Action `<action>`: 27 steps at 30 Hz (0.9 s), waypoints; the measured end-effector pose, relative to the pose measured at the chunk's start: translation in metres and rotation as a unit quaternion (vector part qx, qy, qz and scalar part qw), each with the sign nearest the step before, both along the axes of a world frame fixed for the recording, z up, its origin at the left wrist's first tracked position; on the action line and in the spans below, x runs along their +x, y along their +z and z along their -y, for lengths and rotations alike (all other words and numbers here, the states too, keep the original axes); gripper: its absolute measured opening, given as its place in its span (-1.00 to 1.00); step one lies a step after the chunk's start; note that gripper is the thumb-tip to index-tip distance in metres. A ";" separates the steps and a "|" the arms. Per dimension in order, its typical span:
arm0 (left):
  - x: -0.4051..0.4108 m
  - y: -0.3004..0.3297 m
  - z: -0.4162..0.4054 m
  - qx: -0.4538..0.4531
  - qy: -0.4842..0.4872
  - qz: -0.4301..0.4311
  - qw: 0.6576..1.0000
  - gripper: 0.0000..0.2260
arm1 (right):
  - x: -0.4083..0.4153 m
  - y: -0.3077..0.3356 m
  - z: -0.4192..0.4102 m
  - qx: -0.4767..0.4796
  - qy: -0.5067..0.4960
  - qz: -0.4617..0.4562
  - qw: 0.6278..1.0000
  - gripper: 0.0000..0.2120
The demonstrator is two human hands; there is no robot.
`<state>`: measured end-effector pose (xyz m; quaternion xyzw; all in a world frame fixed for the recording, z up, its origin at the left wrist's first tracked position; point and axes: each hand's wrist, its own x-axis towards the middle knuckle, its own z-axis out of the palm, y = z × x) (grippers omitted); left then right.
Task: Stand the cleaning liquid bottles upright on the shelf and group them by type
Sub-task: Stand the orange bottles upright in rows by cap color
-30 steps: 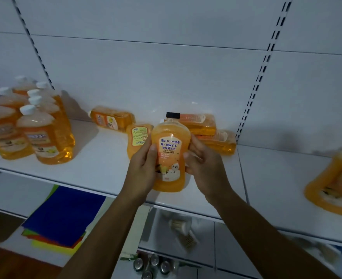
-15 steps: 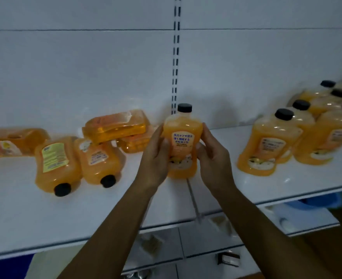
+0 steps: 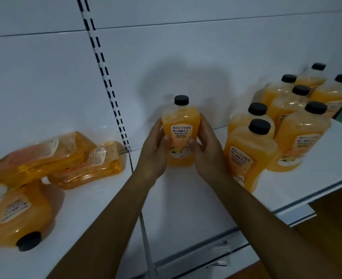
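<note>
I see both hands wrapped around 1 orange bottle with a black cap, held upright in the middle of the view. The left hand curls around its left side, thumb across the front near the label. The right hand curls around its right side, thumb pressed on the lower front. The bottle's base is hidden between the hands, so I cannot tell whether it touches the shelf.

The shelf is white, with a white back panel and a slotted upright strip running down it. To the right stands a group of upright bottles, 7 that I can count, all orange with black caps, close together. To the left, well apart from the held bottle, lie tipped bottles, 1 stacked across others, and a nearer one on its side with its black cap pointing toward me. Below the shelf edge I see a lower white ledge.
</note>
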<state>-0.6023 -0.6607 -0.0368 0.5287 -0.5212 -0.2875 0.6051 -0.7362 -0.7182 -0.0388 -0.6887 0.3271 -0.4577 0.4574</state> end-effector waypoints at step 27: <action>0.133 0.010 -0.265 0.050 0.305 0.162 0.937 -0.79 | 0.153 -0.020 -0.222 -0.011 0.093 -0.129 0.987 -0.52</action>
